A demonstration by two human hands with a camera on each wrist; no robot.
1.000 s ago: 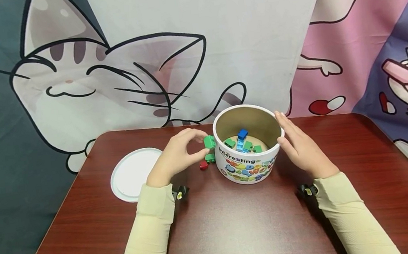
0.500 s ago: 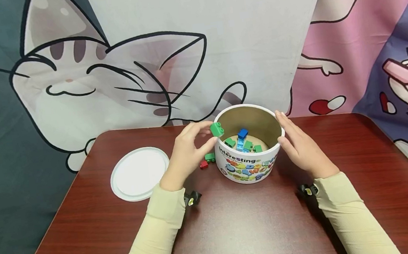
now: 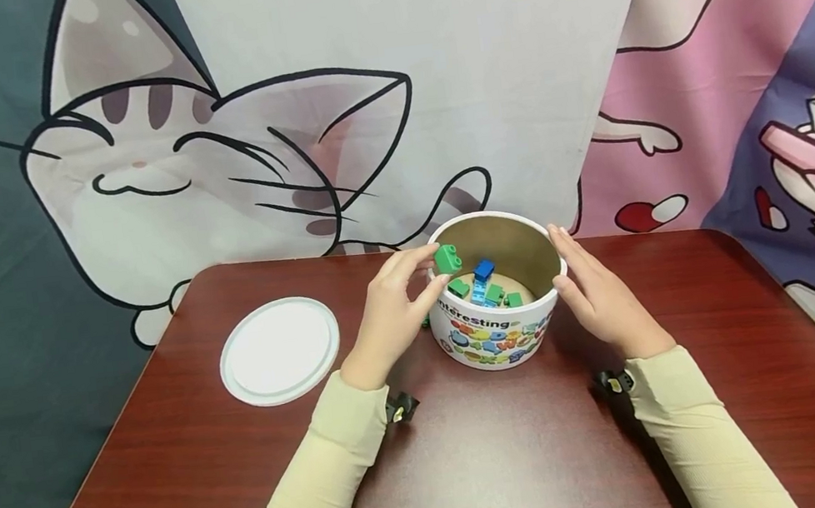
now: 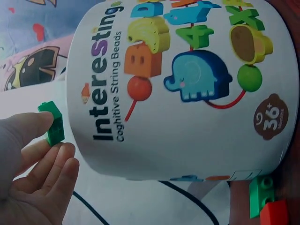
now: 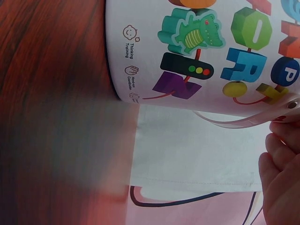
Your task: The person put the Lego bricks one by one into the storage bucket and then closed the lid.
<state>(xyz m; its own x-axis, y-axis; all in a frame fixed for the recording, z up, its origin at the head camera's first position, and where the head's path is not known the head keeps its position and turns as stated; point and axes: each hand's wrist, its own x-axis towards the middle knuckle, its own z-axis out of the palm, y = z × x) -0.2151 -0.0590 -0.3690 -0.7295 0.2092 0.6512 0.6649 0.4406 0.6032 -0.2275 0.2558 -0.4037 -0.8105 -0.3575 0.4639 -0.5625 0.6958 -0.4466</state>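
Note:
Between thumb and fingers, my left hand (image 3: 392, 314) pinches a green toy brick (image 3: 448, 259) at the left part of the rim of a white printed bucket (image 3: 497, 348). Inside the bucket lie a dark blue brick (image 3: 484, 269), light blue pieces and several green bricks (image 3: 458, 288). My right hand (image 3: 601, 299) rests against the bucket's right side near the rim, fingers fairly straight. The left wrist view shows another green brick (image 4: 261, 196) and a red brick (image 4: 275, 213) on the table beside the bucket's base; in the head view my left hand mostly hides them.
A round white lid (image 3: 279, 352) lies flat on the reddish-brown table (image 3: 507, 461), left of my left hand. Behind the table hangs a cloth (image 3: 507, 67) printed with cartoon figures. A pale handle strap (image 4: 229, 2) is not plain there, but a strap (image 5: 234, 123) shows in the right wrist view.
My left hand has carried the green brick rightward and up, from outside the bucket's left wall to its rim. The right hand has stayed against the bucket.

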